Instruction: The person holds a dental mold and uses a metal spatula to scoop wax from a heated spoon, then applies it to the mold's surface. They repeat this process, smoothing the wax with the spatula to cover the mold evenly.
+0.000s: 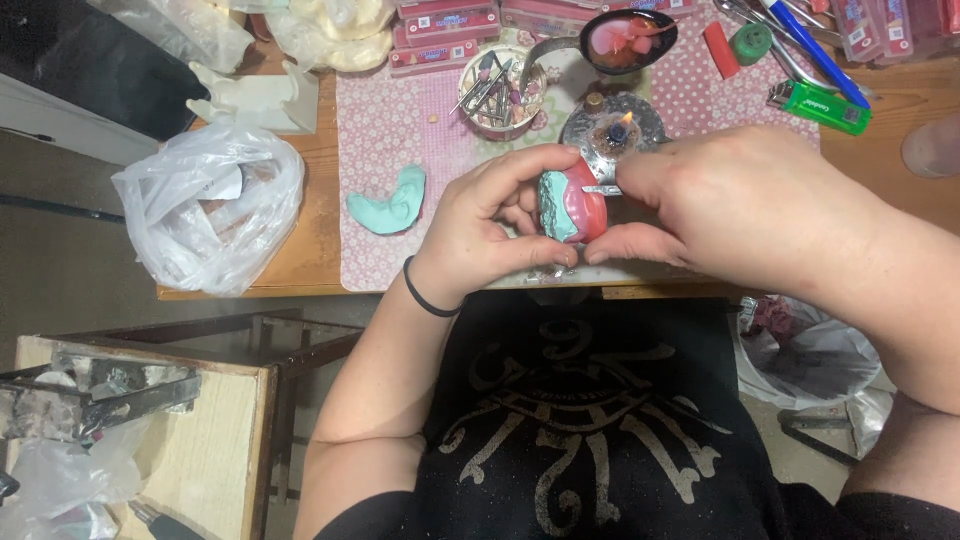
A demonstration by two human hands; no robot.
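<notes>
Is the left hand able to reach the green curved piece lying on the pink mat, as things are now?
Probably not at once: the left hand is holding the pink and green dental model. The green curved piece lies close beside it, with bare mat between.

You wear a black short-sleeved shirt [590, 420] with a faded pale-grey symmetrical print of curved bands and strokes across the chest. A thin black elastic band [425, 297] circles your left wrist. Both forearms bare, hands ungloved, no rings visible.
</notes>
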